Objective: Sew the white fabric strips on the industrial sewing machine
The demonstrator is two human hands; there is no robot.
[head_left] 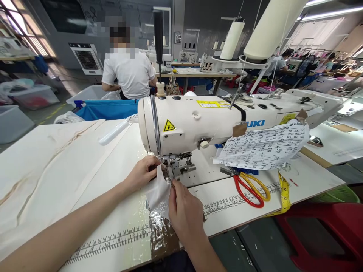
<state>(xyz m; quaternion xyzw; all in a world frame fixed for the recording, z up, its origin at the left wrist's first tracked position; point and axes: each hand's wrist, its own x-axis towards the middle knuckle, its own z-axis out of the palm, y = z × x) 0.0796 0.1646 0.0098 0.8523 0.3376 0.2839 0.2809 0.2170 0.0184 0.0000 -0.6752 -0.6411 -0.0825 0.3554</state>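
Observation:
A piece of thin white fabric [158,193] lies at the needle area of a white sewing machine [181,121]. My left hand [145,172] is closed on the fabric's upper left part, with its fingertips close to the presser foot. From the front right, my right hand [185,209] pinches the fabric's right edge between thumb and forefinger, just below the needle area. The fingers partly hide the fabric's edge, and the needle tip cannot be made out.
Scissors [252,190] with red and yellow handles and a yellow tape measure [284,194] lie to the right. A handwritten paper [263,147] hangs on the machine. Large thread cones [232,39] stand behind. A person in a white shirt [127,71] sits ahead, beyond a blue cloth bin [110,109].

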